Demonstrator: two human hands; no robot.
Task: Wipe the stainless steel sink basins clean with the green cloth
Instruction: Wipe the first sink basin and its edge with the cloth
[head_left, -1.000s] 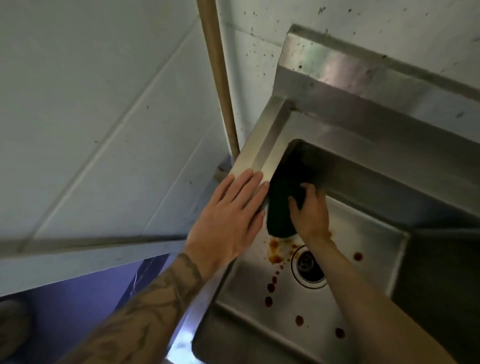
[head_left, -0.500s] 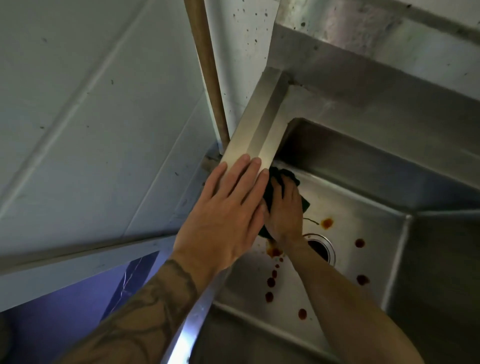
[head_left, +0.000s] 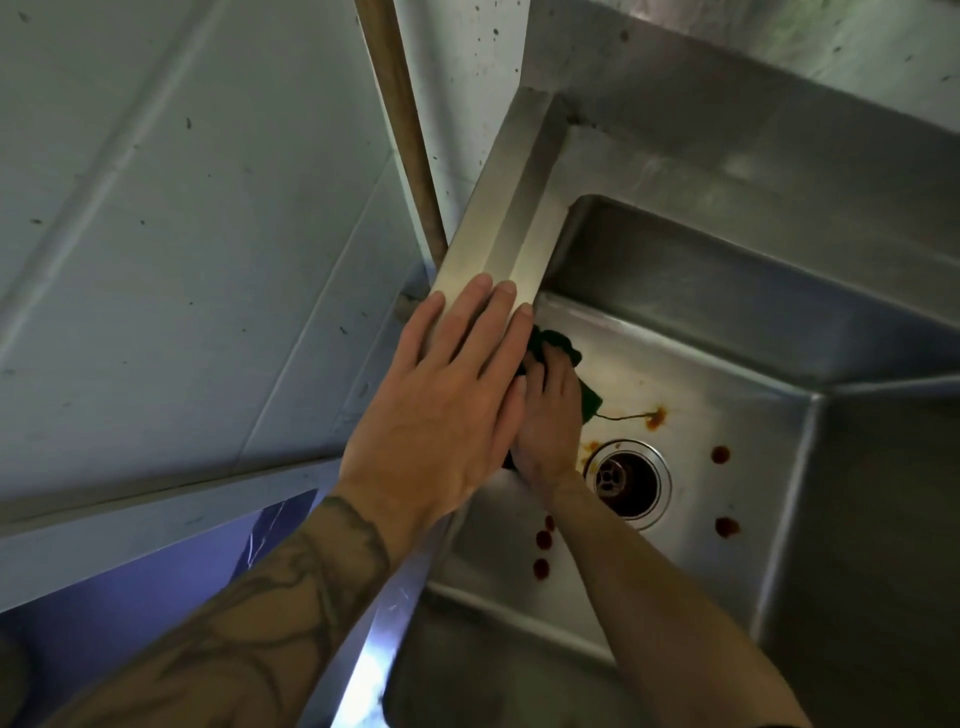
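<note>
From the head camera, looking down, the left hand (head_left: 441, 410) lies flat on the sink's left rim (head_left: 498, 234), its fingers straight and close together and gripping nothing; the tattooed forearm runs back towards the lower left. Just beside it and lower, inside the sink basin (head_left: 727, 395), the right hand (head_left: 548, 415) presses the green cloth (head_left: 555, 342) onto the basin floor near the left wall. Its fingers are bent over the bunched fabric, and its thumb is hidden behind the left hand. Dark folds of cloth show past the fingertips and along the hand's right edge. The drain (head_left: 628, 478) sits just right of that wrist. Red-brown spots (head_left: 719, 454) dot the steel on both sides of the drain, and an orange smear (head_left: 655, 417) trails from the cloth's edge. A wooden pole (head_left: 400, 119) stands against the speckled wall (head_left: 182, 182) behind the rim, and a steel backsplash (head_left: 753, 119) rises behind the basin.
</note>
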